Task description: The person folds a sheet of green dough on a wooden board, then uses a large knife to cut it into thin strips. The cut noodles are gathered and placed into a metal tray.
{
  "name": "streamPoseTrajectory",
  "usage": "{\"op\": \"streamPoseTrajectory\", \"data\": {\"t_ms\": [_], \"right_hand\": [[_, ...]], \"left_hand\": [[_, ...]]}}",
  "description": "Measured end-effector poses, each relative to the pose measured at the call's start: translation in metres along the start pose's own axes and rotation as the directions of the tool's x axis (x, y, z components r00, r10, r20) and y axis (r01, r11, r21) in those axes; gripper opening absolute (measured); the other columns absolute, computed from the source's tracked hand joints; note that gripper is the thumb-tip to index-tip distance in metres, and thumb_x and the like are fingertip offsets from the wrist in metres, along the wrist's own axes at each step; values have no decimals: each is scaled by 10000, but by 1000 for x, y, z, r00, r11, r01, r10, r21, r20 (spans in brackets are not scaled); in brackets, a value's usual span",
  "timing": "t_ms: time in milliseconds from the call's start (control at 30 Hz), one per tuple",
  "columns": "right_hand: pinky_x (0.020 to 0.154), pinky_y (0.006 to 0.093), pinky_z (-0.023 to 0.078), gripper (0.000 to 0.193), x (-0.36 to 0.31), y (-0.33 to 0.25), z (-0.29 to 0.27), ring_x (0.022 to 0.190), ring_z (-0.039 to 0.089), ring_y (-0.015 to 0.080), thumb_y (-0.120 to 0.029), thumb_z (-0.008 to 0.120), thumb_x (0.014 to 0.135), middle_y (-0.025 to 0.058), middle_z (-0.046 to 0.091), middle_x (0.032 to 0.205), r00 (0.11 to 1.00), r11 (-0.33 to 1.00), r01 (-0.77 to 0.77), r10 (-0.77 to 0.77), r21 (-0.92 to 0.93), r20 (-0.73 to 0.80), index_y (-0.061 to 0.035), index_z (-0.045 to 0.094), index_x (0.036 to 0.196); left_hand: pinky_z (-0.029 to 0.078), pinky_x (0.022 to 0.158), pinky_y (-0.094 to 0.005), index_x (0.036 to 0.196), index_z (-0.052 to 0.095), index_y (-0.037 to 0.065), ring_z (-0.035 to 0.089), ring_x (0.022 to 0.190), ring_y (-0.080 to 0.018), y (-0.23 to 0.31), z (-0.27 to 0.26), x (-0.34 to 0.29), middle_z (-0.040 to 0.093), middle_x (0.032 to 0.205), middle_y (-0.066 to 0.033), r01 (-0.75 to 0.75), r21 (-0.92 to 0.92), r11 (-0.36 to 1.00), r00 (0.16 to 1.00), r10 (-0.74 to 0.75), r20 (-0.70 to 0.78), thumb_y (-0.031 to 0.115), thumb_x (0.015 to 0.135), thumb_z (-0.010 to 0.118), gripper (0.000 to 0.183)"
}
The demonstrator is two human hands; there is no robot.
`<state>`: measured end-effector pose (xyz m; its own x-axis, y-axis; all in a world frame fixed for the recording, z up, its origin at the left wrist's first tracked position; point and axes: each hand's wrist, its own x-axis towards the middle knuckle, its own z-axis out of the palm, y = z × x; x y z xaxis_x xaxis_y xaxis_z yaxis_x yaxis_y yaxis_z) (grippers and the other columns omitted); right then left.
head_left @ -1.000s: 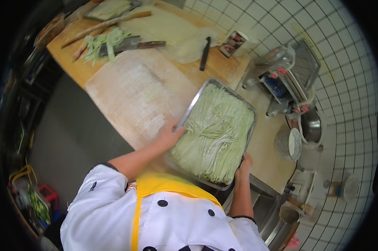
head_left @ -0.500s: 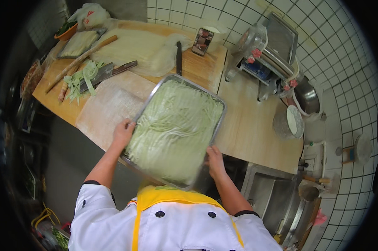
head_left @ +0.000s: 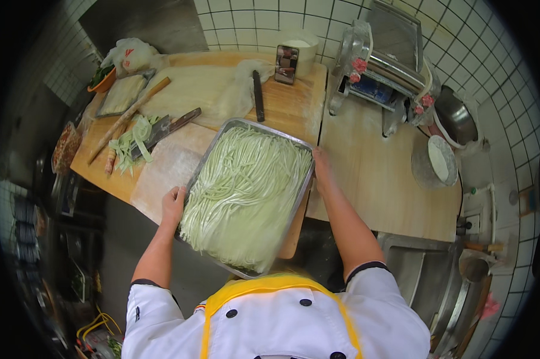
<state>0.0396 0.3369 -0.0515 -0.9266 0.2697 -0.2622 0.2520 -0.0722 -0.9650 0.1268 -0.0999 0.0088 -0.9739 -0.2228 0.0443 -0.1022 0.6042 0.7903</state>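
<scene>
Pale green noodles (head_left: pixel 246 185), dusted with flour, fill a rectangular metal tray (head_left: pixel 272 130) between my two hands. The tray sits slanted, its near end past the wooden table's front edge and close to my apron. At its left side my left hand (head_left: pixel 174 203) grips the rim, thumb toward the inside. Near the far right corner my right hand (head_left: pixel 321 167) is closed on the opposite rim, its fingers partly hidden by the tray wall. Left of the tray lies a floury sheet (head_left: pixel 165 161), partly under or behind it.
A cleaver (head_left: pixel 156 134) lies by loose green strips (head_left: pixel 139 133) and a rolling pin (head_left: pixel 126 122). A black-handled knife (head_left: pixel 258 96) and a propped phone (head_left: pixel 286 64) are at the back. A roller machine (head_left: pixel 383 72) stands right, above a flour container (head_left: pixel 438 161) and a sink (head_left: pixel 395 263).
My right hand has slid from the tray's near right side up toward its far right corner. My left hand stays on the left rim. The view has shifted a little.
</scene>
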Motion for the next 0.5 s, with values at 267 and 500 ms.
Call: {"op": "streamPoseTrajectory", "data": {"t_ms": [267,500], "right_hand": [[1052,331,260,561,-54,-20,25,1276,357,278,-289,415,945,160,368,1396,980,972,156,-175,-176,-98,-15,255,1408],[1026,312,296,521,-152,2,28,1235,396,250,-138,438,919,174,397,1364,980,979,198,-199,-58,-7,47,281,1380]], "left_hand": [[354,561,-307,698,509,1,385,584,-113,-3,-1,-3,423,580,-50,29,19,999,998,-30,47,338,894,538,390],[398,695,-261,890,583,20,459,735,-97,-1,3,24,536,765,-11,85,-204,975,943,-13,332,361,914,518,348]]}}
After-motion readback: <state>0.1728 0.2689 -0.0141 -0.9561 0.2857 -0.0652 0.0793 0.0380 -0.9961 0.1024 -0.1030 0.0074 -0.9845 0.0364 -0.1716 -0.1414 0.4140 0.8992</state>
